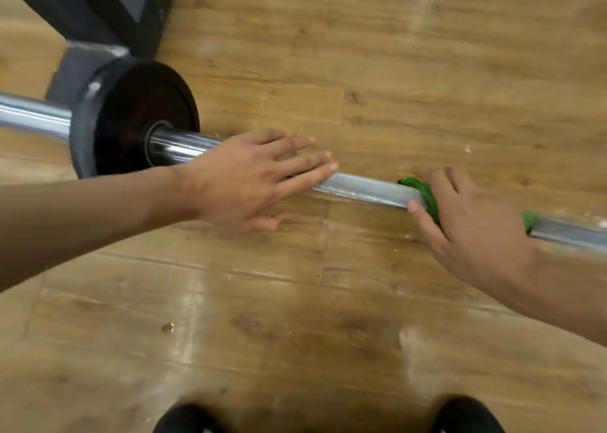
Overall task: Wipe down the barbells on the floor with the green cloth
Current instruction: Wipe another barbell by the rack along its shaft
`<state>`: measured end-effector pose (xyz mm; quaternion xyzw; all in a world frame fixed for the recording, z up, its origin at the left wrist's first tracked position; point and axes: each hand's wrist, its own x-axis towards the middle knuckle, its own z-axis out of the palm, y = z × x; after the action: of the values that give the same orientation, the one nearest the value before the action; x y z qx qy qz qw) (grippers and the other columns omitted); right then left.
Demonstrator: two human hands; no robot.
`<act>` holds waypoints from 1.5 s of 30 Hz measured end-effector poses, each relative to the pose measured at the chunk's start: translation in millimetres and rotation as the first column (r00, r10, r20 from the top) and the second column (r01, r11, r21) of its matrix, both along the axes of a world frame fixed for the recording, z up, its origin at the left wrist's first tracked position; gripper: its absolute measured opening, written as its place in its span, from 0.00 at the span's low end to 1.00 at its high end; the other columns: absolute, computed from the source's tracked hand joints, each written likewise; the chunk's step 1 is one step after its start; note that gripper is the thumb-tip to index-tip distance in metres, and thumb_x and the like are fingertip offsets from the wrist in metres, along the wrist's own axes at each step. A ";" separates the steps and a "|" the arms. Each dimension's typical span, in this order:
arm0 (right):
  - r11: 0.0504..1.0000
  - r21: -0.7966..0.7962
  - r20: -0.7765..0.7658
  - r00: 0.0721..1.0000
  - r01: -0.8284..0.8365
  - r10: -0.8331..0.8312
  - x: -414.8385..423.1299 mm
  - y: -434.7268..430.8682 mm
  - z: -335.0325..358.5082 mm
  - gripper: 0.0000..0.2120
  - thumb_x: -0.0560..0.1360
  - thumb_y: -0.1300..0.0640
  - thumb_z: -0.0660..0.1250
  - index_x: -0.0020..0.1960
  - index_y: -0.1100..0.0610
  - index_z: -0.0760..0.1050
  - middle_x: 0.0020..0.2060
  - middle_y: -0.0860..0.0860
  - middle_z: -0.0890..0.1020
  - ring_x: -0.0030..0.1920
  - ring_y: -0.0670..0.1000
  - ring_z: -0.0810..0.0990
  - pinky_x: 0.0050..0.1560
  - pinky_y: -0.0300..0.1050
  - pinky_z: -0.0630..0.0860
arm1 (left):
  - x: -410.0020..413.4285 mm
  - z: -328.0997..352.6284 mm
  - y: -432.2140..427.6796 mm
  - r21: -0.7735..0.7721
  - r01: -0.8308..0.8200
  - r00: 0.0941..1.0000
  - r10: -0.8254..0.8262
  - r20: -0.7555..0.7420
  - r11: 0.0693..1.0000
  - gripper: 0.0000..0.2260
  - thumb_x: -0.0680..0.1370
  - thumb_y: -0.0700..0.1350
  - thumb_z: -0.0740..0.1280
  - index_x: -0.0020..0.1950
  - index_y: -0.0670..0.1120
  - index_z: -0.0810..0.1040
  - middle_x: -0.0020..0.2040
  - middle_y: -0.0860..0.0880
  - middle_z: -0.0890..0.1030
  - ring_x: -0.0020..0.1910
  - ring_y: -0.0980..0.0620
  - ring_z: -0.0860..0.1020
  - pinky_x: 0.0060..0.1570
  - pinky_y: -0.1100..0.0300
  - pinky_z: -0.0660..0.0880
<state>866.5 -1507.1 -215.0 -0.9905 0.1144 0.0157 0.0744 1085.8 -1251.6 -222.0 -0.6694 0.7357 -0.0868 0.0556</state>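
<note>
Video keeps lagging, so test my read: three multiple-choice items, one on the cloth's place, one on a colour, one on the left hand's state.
1. Where is the green cloth? A in a bucket; B on the bar, under the right hand; C on a hook.
2. Colour of the weight plate? A red; B blue; C black.
3. The left hand? A fingers straight, resting on the bar; B a fist in the air; C pinching a bottle.
Answers: B, green shows beside that hand; C, the disc is black; A, fingers lie flat.
</note>
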 end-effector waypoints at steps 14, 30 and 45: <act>0.987 -0.154 0.145 0.989 0.044 -0.021 -17.2 31.2 -18.3 0.25 0.86 0.43 0.53 0.72 0.59 0.74 0.63 0.60 0.78 0.54 0.65 0.77 0.53 0.58 0.69 | -26.0 -14.6 0.0 -0.286 -0.170 0.971 0.110 -0.214 0.943 0.33 0.79 0.64 0.60 0.72 0.40 0.79 0.65 0.44 0.83 0.56 0.41 0.84 0.52 0.47 0.77; 0.931 0.026 0.114 0.924 0.365 -0.366 -23.1 44.7 -5.8 0.28 0.83 0.40 0.50 0.65 0.59 0.77 0.61 0.63 0.76 0.57 0.61 0.69 0.58 0.58 0.63 | -43.6 -33.0 2.5 -0.446 -0.226 0.967 0.145 -0.208 0.866 0.35 0.77 0.67 0.57 0.68 0.41 0.82 0.59 0.46 0.86 0.54 0.44 0.86 0.53 0.49 0.78; 0.948 0.132 0.209 0.927 0.290 -0.313 8.9 88.0 -16.7 0.37 0.84 0.37 0.40 0.66 0.58 0.78 0.62 0.61 0.77 0.58 0.59 0.71 0.62 0.58 0.63 | -43.1 -37.8 5.2 -0.490 -0.251 0.964 0.171 -0.203 0.835 0.34 0.78 0.65 0.54 0.65 0.41 0.84 0.57 0.45 0.87 0.55 0.43 0.86 0.55 0.48 0.77</act>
<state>875.5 -1419.1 -231.7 -0.9514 0.2552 -0.1037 0.1375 1042.7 -1246.4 -259.8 -0.7417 0.6097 -0.2214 -0.1706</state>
